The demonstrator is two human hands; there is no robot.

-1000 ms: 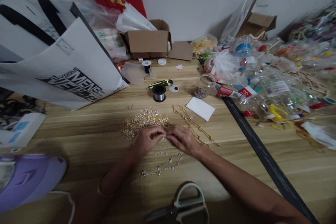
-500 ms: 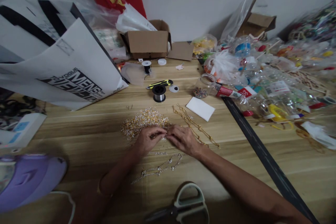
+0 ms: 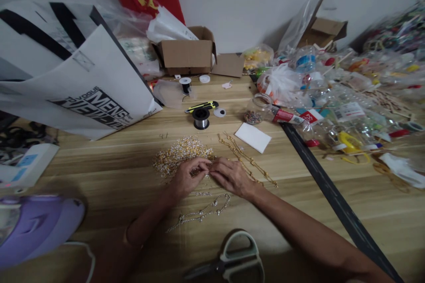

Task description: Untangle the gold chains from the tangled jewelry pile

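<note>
At the near edge of a pile of small gold and silver charms (image 3: 181, 152), my left hand (image 3: 189, 179) and my right hand (image 3: 232, 177) meet with fingertips pinched together. Whatever sits between the fingertips is too small to make out. A silver bead chain (image 3: 202, 216) lies on the table just below my hands, with a short silver chain piece (image 3: 201, 193) above it. To the right of my right hand, gold chains (image 3: 247, 159) are stretched out on the wood. Scissors (image 3: 241, 256) with pale handles lie at the near edge.
Beyond the charms stand a wire spool (image 3: 201, 118), a yellow-black utility knife (image 3: 201, 106) and a jar of beads (image 3: 257, 108). A white card (image 3: 253, 137) lies near the jar. Plastic bottles (image 3: 348, 110) crowd the right; a large paper bag (image 3: 99, 93) and a purple device (image 3: 40, 230) occupy the left.
My left thumb and fingers have shifted slightly, and a bit more space shows between them. Both hands otherwise stay in the same place, and the things on the table have not moved.
</note>
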